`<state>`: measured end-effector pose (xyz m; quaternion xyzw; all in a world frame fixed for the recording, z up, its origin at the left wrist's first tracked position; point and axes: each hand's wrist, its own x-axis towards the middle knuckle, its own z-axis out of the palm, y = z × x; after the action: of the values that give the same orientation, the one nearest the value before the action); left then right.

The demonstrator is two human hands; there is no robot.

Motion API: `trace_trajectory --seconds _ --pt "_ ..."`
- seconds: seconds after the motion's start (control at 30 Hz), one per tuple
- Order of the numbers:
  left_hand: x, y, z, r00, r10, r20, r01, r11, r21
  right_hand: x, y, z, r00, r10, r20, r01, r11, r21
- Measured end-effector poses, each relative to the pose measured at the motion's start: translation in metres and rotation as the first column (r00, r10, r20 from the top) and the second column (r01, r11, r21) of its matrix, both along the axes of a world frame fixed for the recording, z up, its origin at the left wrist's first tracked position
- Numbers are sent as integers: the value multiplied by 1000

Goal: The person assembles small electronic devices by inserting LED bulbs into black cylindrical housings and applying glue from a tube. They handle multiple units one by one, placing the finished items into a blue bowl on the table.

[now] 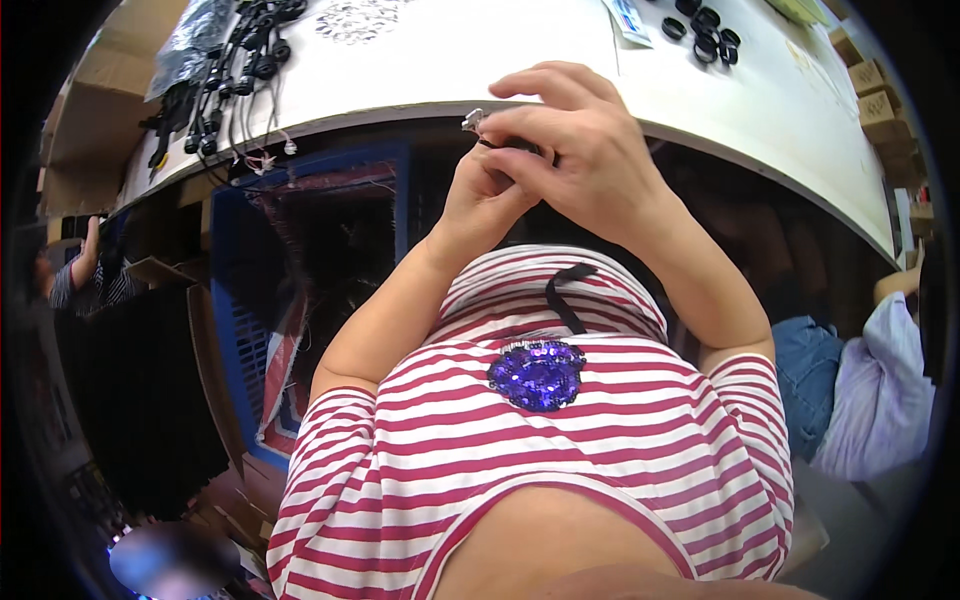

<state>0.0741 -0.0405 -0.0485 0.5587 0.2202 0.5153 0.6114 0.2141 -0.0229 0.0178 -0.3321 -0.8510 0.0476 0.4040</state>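
Close together in front of my chest, at the near edge of the white table, my left hand (487, 195) and my right hand (595, 145) meet over one small item. Both are closed on it. A bit of a small black part (522, 147) shows between the fingers, and a small white connector-like piece (473, 120) sticks out at the fingertips. Most of the item is covered by my hands, so its kind cannot be made out. My right thumb and index finger press on it, while the other right fingers are raised and bent.
Black cables with round heads (250, 65) lie at the table's left, their ends hanging over the edge. Small clear pieces (355, 18), black rings (704, 47) and a packet (628, 22) lie farther back. A blue crate (232, 330) stands below left. Other people sit at both sides.
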Motion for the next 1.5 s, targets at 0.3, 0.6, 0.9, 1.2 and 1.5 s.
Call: trace_trajectory --seconds 0.3,0.6,0.9,1.2,1.5 --pt "-6 1 -45 982 -65 -177 31 981 -192 -9 7 -56 961 67 -269 -159 928 -335" --pt "-66 13 34 746 196 -636 -229 973 32 -11 14 -49 996 79 -31 -85 895 -438" --pt "-68 20 21 846 31 -533 -167 963 -210 0 11 -41 979 93 -180 -199 608 -768" --pt "-52 6 22 738 57 -673 -159 983 -90 20 15 -43 971 112 -212 -237 316 -919" --pt "-47 1 22 686 260 -680 -213 965 154 21 13 -50 904 61 -424 -428 150 -891"
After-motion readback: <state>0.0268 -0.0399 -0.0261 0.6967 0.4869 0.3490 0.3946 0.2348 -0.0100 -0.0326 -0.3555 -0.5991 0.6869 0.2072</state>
